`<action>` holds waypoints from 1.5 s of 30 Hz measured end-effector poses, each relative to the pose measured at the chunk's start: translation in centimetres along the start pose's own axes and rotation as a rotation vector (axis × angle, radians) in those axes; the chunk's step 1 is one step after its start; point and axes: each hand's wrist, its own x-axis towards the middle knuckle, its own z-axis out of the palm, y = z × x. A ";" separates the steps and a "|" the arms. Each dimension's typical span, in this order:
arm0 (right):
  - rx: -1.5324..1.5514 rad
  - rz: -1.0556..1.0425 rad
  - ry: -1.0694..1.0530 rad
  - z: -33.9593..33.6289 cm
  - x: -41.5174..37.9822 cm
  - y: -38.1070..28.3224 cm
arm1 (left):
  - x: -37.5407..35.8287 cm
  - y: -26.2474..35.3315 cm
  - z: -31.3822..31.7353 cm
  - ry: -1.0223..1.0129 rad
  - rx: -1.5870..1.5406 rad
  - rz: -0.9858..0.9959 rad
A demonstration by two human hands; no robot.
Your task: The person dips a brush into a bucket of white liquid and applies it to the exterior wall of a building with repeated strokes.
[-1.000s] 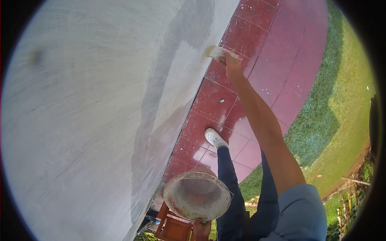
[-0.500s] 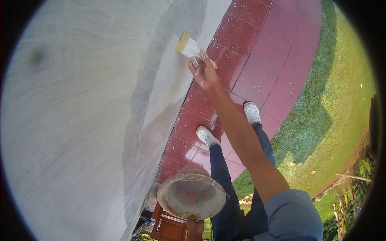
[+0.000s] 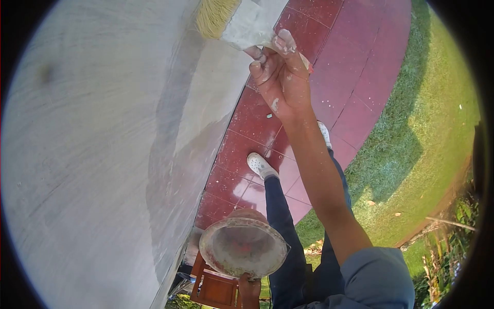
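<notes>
My right hand, speckled with white paint, is closed on the handle of a wide paintbrush. The brush has pale yellow bristles and a white-smeared ferrule, and its bristles overlap the grey-white wall at the top of the view. Down at the bottom, my left hand grips the near rim of a paint-stained bucket. The bucket's mouth faces me, with whitish residue and a reddish patch inside. A darker, damp-looking band runs along the wall beside the brush.
Red floor tiles with white paint spots run along the wall's foot. My white clogs stand on them. Grass lies to the right, with plants at the lower right. A brown wooden piece of furniture is behind the bucket.
My right hand has risen with the paintbrush and come nearer to the camera, so both look larger. The bucket stays in my left hand, almost unmoved.
</notes>
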 end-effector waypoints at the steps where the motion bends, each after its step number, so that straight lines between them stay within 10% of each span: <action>1: 0.035 -0.055 -0.039 0.3 0.2 -0.1 | -0.3 0.1 -0.2 0.005 0.000 0.004; 4: 0.076 -0.113 -0.105 -2.8 2.1 1.5 | 0.0 0.1 -0.1 0.036 0.010 0.022; 10: -0.594 0.009 0.667 -22.2 2.3 9.1 | 0.0 0.2 -0.5 0.016 0.001 0.009; 13: -0.444 -0.077 0.764 -21.4 2.0 8.9 | 0.5 0.1 -0.3 0.041 -0.008 0.065; 22: 0.051 -0.190 0.017 0.6 -1.9 2.8 | 0.6 0.4 -0.6 0.013 0.025 0.042; 34: -0.396 -0.082 0.764 -21.3 3.1 9.9 | 0.7 0.3 0.3 0.119 0.004 0.035; 40: -0.612 -0.212 0.519 -3.9 1.5 7.7 | 1.3 0.0 -1.6 0.078 0.029 0.013; 45: 0.182 -0.194 0.041 -0.2 -0.2 1.7 | 1.4 -0.3 -1.0 0.098 -0.007 0.031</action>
